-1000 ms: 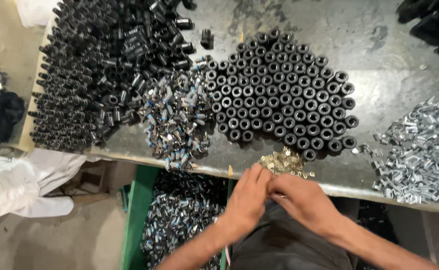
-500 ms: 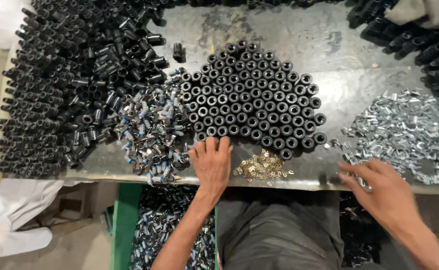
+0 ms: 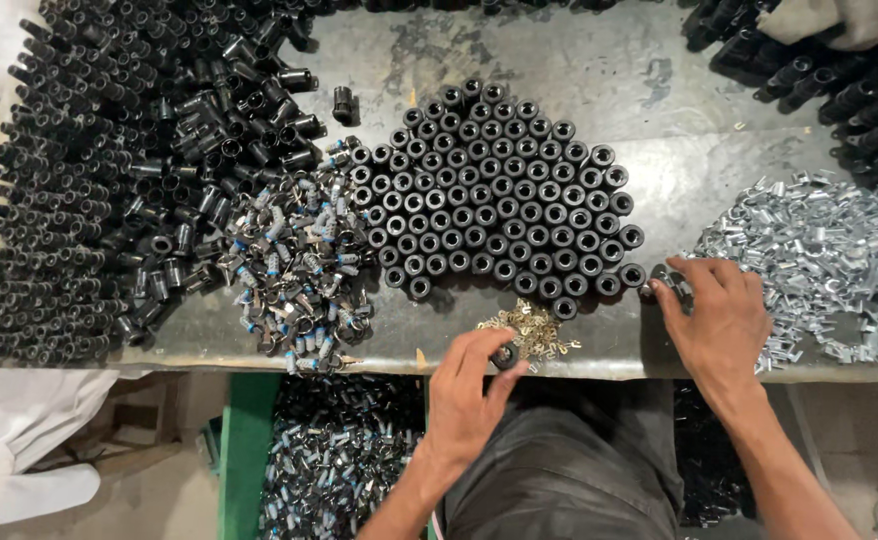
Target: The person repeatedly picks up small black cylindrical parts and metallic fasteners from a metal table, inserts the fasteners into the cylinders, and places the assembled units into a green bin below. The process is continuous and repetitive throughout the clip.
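Observation:
My left hand (image 3: 467, 395) is at the table's front edge, fingers curled around a small black cylinder (image 3: 505, 354) beside a little heap of brass clips (image 3: 529, 328). My right hand (image 3: 716, 318) lies palm down on the metal table (image 3: 599, 70), its fingertips on a black cylinder (image 3: 665, 281) just right of the block of upright black cylinders (image 3: 499, 195). The pile of silvery metal clips (image 3: 819, 260) lies by its right side.
A large heap of loose black cylinders (image 3: 109, 180) fills the left of the table. A pile of metal parts with blue bands (image 3: 299, 265) lies between it and the block. More black parts (image 3: 819, 70) sit at the back right. A green crate (image 3: 244, 450) of parts stands below.
My left hand has pulled back from the block's left side to the brass clips and closed on a cylinder. My right hand has moved up onto the table to a cylinder.

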